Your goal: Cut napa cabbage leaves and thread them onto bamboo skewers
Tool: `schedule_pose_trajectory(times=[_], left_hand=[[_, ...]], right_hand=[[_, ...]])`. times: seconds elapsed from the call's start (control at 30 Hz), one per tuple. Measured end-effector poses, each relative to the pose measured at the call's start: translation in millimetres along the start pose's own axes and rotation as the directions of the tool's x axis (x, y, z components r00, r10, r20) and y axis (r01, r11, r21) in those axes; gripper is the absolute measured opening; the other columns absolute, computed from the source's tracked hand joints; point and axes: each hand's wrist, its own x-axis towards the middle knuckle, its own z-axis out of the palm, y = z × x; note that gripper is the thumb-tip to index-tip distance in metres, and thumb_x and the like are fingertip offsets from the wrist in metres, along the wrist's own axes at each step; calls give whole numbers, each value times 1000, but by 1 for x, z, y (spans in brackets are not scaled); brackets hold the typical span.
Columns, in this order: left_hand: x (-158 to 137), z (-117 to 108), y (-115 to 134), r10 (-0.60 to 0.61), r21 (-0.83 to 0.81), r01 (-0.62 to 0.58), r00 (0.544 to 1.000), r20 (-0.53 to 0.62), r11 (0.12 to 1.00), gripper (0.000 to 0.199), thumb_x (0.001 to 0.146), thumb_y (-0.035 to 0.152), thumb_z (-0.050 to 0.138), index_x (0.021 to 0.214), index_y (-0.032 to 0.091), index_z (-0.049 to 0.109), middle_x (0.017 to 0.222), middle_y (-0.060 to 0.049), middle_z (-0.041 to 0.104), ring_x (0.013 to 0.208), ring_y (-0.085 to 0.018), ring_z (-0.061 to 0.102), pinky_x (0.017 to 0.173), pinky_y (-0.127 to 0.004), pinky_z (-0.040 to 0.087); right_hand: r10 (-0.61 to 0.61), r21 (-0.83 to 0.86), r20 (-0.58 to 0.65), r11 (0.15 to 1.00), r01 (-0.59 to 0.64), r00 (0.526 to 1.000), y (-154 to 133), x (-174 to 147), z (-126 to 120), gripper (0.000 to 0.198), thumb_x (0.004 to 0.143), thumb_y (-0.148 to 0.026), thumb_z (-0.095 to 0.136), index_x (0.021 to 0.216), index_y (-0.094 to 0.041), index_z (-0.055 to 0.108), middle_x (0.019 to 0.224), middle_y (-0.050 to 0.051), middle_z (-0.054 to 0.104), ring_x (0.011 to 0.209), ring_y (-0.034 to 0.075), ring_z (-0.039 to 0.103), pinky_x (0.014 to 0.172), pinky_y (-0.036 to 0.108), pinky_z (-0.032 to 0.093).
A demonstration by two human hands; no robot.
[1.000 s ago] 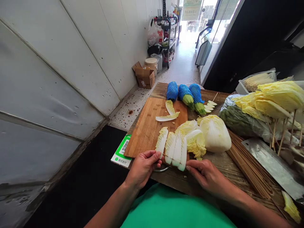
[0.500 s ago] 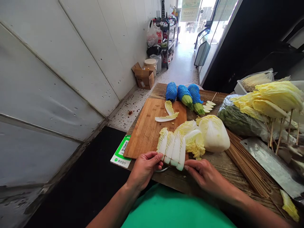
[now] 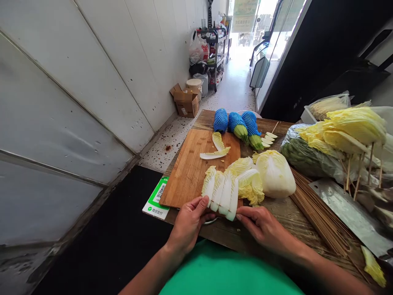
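Note:
Several napa cabbage strips (image 3: 224, 192) lie side by side at the near right corner of the wooden cutting board, pale stem ends towards me. Bits of a thin brown skewer show between their stems. My left hand (image 3: 190, 221) is closed on the leftmost strip, thumb on top. At the other end, my right hand (image 3: 256, 221) pinches the edge of the rightmost strip; whether its fingertips also grip the skewer is hidden. Behind the strips are loose cabbage leaves (image 3: 251, 184) and a cut napa cabbage head (image 3: 274, 174).
Two cabbage pieces (image 3: 215, 155) lie on the cutting board (image 3: 187, 172). Zucchini in blue foam nets (image 3: 238, 125) lie beyond it. On the right are a bundle of bamboo skewers (image 3: 319, 217), a cleaver (image 3: 353, 217) and skewered cabbage leaves (image 3: 353, 127).
My left hand has shifted slightly right along the strips, its thumb further over the leftmost stem. My right hand keeps its place at the right end. The view has moved slightly.

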Motion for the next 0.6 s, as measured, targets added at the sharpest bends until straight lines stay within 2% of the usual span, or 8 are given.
schedule_pose_trajectory(times=[0.1, 0.2, 0.43, 0.6], left_hand=[[0, 1, -1, 38, -36, -40, 998, -42, 999, 20, 75, 29, 66, 84, 12, 68, 88, -7, 69, 79, -15, 62, 74, -27, 50], [0, 0, -1, 10, -55, -13, 999, -53, 998, 18, 74, 26, 67, 84, 12, 69, 86, -7, 70, 78, -16, 63, 78, -29, 50], [-1, -2, 1, -45, -11, 44, 998, -36, 999, 20, 73, 25, 67, 86, 10, 69, 90, -9, 69, 81, -16, 62, 77, -31, 52], [2, -4, 0, -44, -10, 43, 998, -39, 999, 16, 73, 24, 67, 83, 11, 69, 83, -7, 69, 78, -15, 63, 75, -29, 53]], right_hand=[[-5, -19, 5, 1000, 5, 1000, 1, 0, 0, 27, 91, -23, 37, 77, -15, 58, 58, -3, 46, 54, 10, 39, 53, 21, 31], [-7, -30, 18, 1000, 7, 1000, 1, 0, 1, 28, 91, -24, 37, 77, -14, 59, 58, -3, 45, 53, 10, 37, 53, 21, 31], [-10, -20, 25, 1000, 10, 1000, 0, 0, 1, 28, 91, -25, 37, 80, -15, 60, 59, -2, 47, 54, 10, 38, 54, 20, 32], [-14, -16, 21, 1000, 14, 1000, 3, 3, 4, 27, 91, -24, 37, 77, -15, 59, 59, -2, 47, 54, 10, 39, 54, 21, 31]])
